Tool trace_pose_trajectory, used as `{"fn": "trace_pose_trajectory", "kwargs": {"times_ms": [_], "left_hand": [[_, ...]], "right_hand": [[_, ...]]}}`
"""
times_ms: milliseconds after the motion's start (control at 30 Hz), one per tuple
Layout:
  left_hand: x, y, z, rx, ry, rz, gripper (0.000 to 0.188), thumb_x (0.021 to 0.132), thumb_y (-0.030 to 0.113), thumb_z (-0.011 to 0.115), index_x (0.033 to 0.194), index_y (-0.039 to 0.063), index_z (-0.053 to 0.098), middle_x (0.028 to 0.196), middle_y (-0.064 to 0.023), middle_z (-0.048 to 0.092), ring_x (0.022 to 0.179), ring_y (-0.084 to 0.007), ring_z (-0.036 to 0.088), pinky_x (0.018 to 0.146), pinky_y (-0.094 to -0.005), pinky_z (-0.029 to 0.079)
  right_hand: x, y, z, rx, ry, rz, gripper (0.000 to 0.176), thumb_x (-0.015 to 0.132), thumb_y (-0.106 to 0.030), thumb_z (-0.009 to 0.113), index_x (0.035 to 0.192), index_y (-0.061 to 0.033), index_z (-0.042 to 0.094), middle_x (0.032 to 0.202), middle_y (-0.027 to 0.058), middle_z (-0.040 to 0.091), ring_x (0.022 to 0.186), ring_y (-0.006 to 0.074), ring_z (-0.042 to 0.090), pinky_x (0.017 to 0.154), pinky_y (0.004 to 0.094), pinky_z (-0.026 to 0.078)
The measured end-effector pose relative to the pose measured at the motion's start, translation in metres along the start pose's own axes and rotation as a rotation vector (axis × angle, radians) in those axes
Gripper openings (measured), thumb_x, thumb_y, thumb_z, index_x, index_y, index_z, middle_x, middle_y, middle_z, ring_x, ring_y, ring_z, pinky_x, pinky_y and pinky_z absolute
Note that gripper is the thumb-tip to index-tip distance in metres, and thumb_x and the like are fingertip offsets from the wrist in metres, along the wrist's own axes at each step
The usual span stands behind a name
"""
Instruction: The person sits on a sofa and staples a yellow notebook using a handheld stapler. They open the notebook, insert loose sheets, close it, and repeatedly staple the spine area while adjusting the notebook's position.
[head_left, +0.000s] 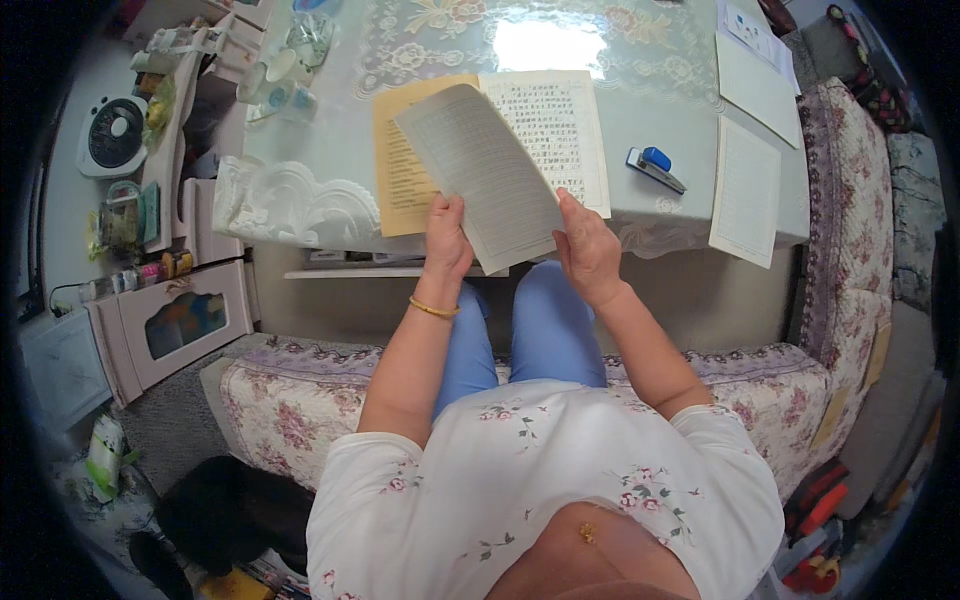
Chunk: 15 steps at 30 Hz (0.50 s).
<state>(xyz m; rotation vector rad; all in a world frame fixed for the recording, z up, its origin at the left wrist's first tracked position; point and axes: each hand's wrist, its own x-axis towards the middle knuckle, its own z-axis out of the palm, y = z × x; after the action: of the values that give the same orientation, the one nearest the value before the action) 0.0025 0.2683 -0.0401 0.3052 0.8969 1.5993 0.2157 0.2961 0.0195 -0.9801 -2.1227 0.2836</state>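
My left hand (448, 232) pinches the lower left edge of a gridded paper sheet (487, 187), thumb on top. Tilted over an open notebook, the sheet covers part of its tan page (401, 176) and part of its handwritten page (555, 124). My right hand (589, 244) is at the sheet's lower right edge, fingers along that edge; whether it grips the paper cannot be told. To the right of the notebook lies a blue and silver stapler (656, 169). Another gridded sheet (745, 187) lies farther right, overhanging the table's front edge.
A lace-patterned cloth with a glossy cover lies on the table (675, 97). Cups (281, 79) stand at its left side, and more papers (757, 86) lie at the back right. A shelf cabinet (180, 322) is at the left; a floral-covered sofa (300, 405) runs behind and to the right.
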Motion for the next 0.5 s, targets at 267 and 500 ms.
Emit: {"fn": "trace_pose_trajectory", "kwargs": {"times_ms": [267, 500], "left_hand": [[-0.008, 0.012, 0.001, 0.061, 0.046, -0.071, 0.027, 0.096, 0.007, 0.040, 0.121, 0.001, 0.048, 0.120, -0.0106, 0.056, 0.107, -0.0210, 0.056, 0.094, -0.0367, 0.046], [-0.001, 0.010, 0.019, 0.203, -0.019, -0.139, 0.026, 0.097, 0.008, 0.037, 0.120, -0.001, 0.048, 0.116, -0.0122, 0.057, 0.103, -0.0201, 0.057, 0.089, -0.0341, 0.048]], "right_hand": [[-0.005, 0.011, -0.003, 0.479, -0.149, 0.785, 0.035, 0.090, -0.015, 0.051, 0.124, -0.0057, 0.050, 0.084, 0.0146, 0.064, 0.075, 0.0281, 0.060, 0.066, 0.0346, 0.048], [-0.023, 0.049, 0.008, 0.535, -0.191, 0.855, 0.023, 0.093, -0.020, 0.048, 0.085, 0.0012, 0.052, 0.073, 0.0191, 0.057, 0.064, 0.0270, 0.052, 0.062, 0.0373, 0.044]]}}
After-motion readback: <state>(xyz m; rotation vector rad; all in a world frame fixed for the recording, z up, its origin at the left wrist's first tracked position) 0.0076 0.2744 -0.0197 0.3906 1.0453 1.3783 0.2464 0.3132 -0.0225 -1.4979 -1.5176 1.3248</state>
